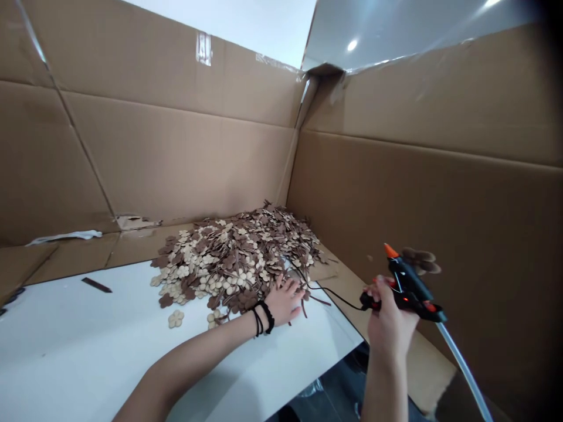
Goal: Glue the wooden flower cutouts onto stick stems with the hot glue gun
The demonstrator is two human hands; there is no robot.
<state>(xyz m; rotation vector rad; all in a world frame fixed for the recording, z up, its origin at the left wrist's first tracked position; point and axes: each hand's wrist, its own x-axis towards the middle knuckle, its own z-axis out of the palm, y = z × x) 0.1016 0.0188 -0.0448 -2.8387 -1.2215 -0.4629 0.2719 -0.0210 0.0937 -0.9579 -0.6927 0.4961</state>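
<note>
My right hand (390,325) is wrapped round the handle of a black hot glue gun (411,287) with an orange nozzle, tilted up to the left. A small red light glows on it. A long clear glue stick (466,363) sticks out of its rear. Just behind the barrel shows a brown flower-shaped piece (421,261); what holds it is hidden. My left hand (284,302), dark bands at the wrist, lies with fingers spread at the near right edge of a heap of brown and cream flower pieces (233,252) with thin brown strips.
The heap lies on a white tabletop (109,328). Tall cardboard walls (185,146) stand at the back and right. A black cord (334,293) runs from the glue gun to the heap. One cream flower (176,319) and a dark pointed strip (97,285) lie apart from it.
</note>
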